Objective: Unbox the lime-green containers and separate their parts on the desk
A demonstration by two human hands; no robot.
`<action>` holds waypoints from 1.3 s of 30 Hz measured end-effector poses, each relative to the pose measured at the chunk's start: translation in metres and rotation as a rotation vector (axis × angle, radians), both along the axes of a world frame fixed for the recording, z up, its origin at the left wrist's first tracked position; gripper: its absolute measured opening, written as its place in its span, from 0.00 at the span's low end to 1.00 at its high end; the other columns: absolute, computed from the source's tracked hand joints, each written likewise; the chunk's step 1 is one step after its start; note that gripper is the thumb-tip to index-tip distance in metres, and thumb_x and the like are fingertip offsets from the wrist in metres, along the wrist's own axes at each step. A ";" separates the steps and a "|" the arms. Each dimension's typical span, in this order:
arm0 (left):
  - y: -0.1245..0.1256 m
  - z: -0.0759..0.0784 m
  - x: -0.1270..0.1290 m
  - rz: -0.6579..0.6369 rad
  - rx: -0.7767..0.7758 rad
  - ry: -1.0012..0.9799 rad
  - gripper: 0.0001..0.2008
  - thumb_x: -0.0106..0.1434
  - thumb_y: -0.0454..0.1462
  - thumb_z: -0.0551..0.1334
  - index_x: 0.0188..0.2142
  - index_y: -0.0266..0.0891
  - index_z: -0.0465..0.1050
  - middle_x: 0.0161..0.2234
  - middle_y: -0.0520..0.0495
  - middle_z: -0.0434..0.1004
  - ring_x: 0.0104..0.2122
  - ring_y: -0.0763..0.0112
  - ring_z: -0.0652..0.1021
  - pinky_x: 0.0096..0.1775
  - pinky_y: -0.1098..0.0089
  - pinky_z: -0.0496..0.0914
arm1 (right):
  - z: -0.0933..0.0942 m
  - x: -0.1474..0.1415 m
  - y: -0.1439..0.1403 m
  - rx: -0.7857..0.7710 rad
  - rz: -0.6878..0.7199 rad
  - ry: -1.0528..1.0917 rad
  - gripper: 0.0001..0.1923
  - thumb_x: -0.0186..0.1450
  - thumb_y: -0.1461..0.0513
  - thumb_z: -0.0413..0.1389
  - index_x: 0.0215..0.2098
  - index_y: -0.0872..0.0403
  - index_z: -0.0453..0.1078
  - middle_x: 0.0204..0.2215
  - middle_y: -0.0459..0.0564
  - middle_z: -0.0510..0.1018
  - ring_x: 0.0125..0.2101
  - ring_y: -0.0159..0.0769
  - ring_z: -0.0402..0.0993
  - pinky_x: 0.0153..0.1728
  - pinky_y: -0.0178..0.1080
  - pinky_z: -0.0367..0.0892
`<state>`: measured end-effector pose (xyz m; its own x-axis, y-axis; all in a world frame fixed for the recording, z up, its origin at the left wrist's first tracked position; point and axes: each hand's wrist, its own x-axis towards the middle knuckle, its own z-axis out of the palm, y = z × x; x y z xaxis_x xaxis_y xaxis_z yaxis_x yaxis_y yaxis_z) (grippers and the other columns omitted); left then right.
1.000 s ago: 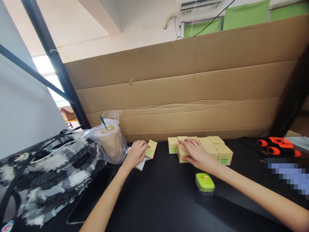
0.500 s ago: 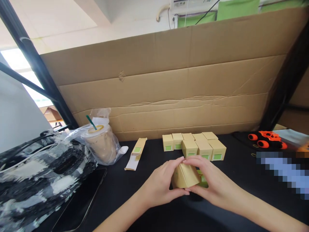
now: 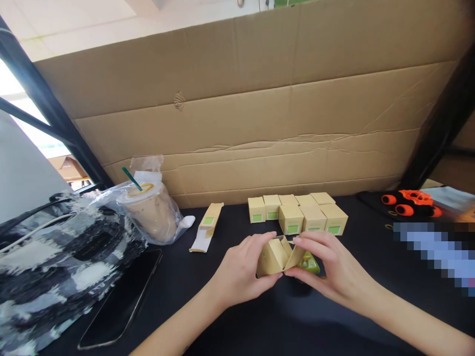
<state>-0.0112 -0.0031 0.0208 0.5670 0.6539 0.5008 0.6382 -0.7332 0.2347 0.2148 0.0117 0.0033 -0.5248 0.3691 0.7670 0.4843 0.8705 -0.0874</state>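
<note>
Between my two hands is a small tan cardboard box (image 3: 270, 258), tilted, its near end opened into flaps with a gap between them. My left hand (image 3: 241, 269) grips the box's left side, thumb below and fingers above. The right-hand flap is pinched by my right hand (image 3: 330, 262), fingertips at the top and thumb at the bottom. Partly hidden behind the right fingers lies a shiny green object (image 3: 310, 264) whose kind I cannot make out. Just beyond my hands stand several closed tan boxes (image 3: 291, 218) with green labels, in two rows.
A flattened tan carton (image 3: 208, 225) lies left of the boxes. Further left are a bagged drink cup (image 3: 150, 212) with a green straw, a phone (image 3: 122, 296) and a black-and-white fabric item (image 3: 55, 277). An orange toy car (image 3: 413, 202) sits right. A cardboard panel (image 3: 241, 123) closes the back.
The box's end has opened wider: its flaps were nearly together and are now apart. My right hand has moved slightly right of the left. The view has dipped downward.
</note>
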 end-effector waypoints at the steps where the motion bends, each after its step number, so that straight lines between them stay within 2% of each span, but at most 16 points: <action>1: 0.001 0.000 -0.001 0.015 0.001 0.004 0.33 0.57 0.38 0.63 0.58 0.45 0.49 0.52 0.42 0.70 0.48 0.58 0.74 0.44 0.61 0.73 | 0.002 0.001 -0.001 -0.010 0.007 0.001 0.27 0.63 0.60 0.58 0.56 0.50 0.53 0.43 0.57 0.73 0.43 0.43 0.72 0.42 0.47 0.70; 2: 0.002 0.000 -0.001 0.033 0.001 0.020 0.33 0.56 0.36 0.63 0.58 0.45 0.49 0.51 0.42 0.70 0.47 0.58 0.74 0.44 0.60 0.73 | 0.004 0.001 -0.003 -0.041 0.027 0.001 0.27 0.63 0.59 0.58 0.57 0.50 0.53 0.43 0.56 0.72 0.42 0.43 0.72 0.41 0.47 0.70; 4: 0.004 0.001 -0.002 0.074 -0.005 0.071 0.32 0.54 0.32 0.61 0.57 0.45 0.51 0.49 0.43 0.70 0.46 0.57 0.73 0.42 0.59 0.74 | 0.009 0.000 -0.007 -0.169 0.093 0.018 0.22 0.64 0.57 0.56 0.55 0.49 0.56 0.40 0.53 0.72 0.37 0.40 0.73 0.38 0.43 0.72; 7: 0.004 0.003 -0.003 0.108 -0.019 0.122 0.31 0.53 0.30 0.59 0.56 0.46 0.53 0.49 0.43 0.69 0.46 0.56 0.72 0.40 0.58 0.74 | 0.012 -0.002 -0.010 -0.467 0.144 0.114 0.11 0.69 0.60 0.47 0.50 0.48 0.61 0.28 0.45 0.70 0.25 0.31 0.71 0.28 0.35 0.71; 9: 0.002 0.003 -0.001 0.088 -0.010 0.130 0.31 0.54 0.29 0.57 0.56 0.46 0.52 0.49 0.43 0.67 0.47 0.57 0.72 0.42 0.58 0.73 | 0.011 -0.004 -0.008 -0.636 0.108 0.142 0.09 0.70 0.60 0.46 0.47 0.48 0.63 0.22 0.40 0.67 0.20 0.29 0.68 0.22 0.31 0.67; 11: 0.000 0.003 0.001 0.051 0.015 0.127 0.30 0.54 0.27 0.56 0.56 0.44 0.52 0.49 0.41 0.66 0.48 0.57 0.71 0.45 0.57 0.72 | 0.009 -0.004 -0.006 -0.688 0.050 0.087 0.09 0.68 0.58 0.49 0.46 0.48 0.65 0.20 0.39 0.68 0.17 0.27 0.66 0.18 0.30 0.63; 13: -0.002 0.003 0.002 0.004 0.046 0.121 0.29 0.55 0.26 0.55 0.56 0.43 0.52 0.50 0.39 0.65 0.48 0.57 0.70 0.46 0.56 0.71 | 0.009 -0.004 -0.005 -0.611 0.008 -0.029 0.12 0.67 0.58 0.52 0.49 0.49 0.65 0.21 0.39 0.71 0.16 0.27 0.67 0.17 0.30 0.60; 17: -0.001 0.000 0.002 -0.068 0.103 0.046 0.25 0.58 0.25 0.54 0.53 0.45 0.52 0.52 0.39 0.63 0.52 0.58 0.69 0.49 0.54 0.70 | 0.010 -0.004 -0.007 -0.275 -0.017 -0.246 0.14 0.69 0.60 0.48 0.52 0.52 0.64 0.24 0.43 0.76 0.20 0.31 0.73 0.20 0.33 0.61; 19: -0.001 0.000 0.001 -0.086 0.098 0.018 0.26 0.57 0.25 0.55 0.53 0.44 0.52 0.52 0.39 0.64 0.53 0.58 0.68 0.51 0.54 0.68 | 0.010 -0.004 -0.008 -0.160 -0.043 -0.298 0.14 0.69 0.60 0.47 0.51 0.54 0.65 0.25 0.46 0.78 0.21 0.33 0.75 0.21 0.34 0.62; 22: -0.001 0.001 0.002 -0.080 0.062 0.071 0.29 0.57 0.25 0.54 0.57 0.41 0.50 0.52 0.38 0.65 0.53 0.57 0.69 0.53 0.53 0.67 | 0.010 -0.004 -0.006 -0.105 -0.111 -0.308 0.13 0.69 0.57 0.48 0.47 0.56 0.66 0.24 0.47 0.78 0.21 0.35 0.76 0.21 0.35 0.61; 25: -0.001 0.002 0.003 -0.073 0.069 0.110 0.29 0.58 0.25 0.53 0.58 0.40 0.49 0.51 0.37 0.65 0.52 0.56 0.69 0.51 0.52 0.68 | 0.009 -0.004 -0.003 -0.093 -0.175 -0.284 0.10 0.68 0.59 0.48 0.42 0.56 0.67 0.27 0.48 0.79 0.23 0.36 0.77 0.21 0.35 0.62; 29: 0.000 0.000 0.003 -0.069 0.084 0.084 0.28 0.59 0.25 0.53 0.58 0.39 0.49 0.51 0.35 0.64 0.52 0.56 0.69 0.51 0.54 0.68 | 0.010 -0.004 -0.003 -0.083 -0.185 -0.248 0.13 0.68 0.58 0.48 0.47 0.56 0.64 0.30 0.49 0.79 0.23 0.35 0.76 0.22 0.35 0.63; 35: 0.002 -0.005 0.003 -0.167 0.157 -0.033 0.23 0.60 0.25 0.53 0.51 0.44 0.50 0.50 0.38 0.64 0.51 0.59 0.70 0.48 0.55 0.70 | 0.011 -0.004 -0.005 0.055 -0.186 -0.272 0.16 0.67 0.53 0.48 0.48 0.54 0.65 0.29 0.47 0.75 0.19 0.31 0.71 0.20 0.34 0.62; 39: 0.004 -0.003 0.005 -0.210 0.213 -0.082 0.22 0.57 0.24 0.54 0.47 0.45 0.50 0.50 0.39 0.66 0.50 0.58 0.71 0.48 0.53 0.71 | 0.014 -0.003 -0.002 0.105 -0.206 -0.202 0.10 0.66 0.59 0.48 0.43 0.53 0.67 0.26 0.44 0.72 0.17 0.30 0.68 0.19 0.33 0.60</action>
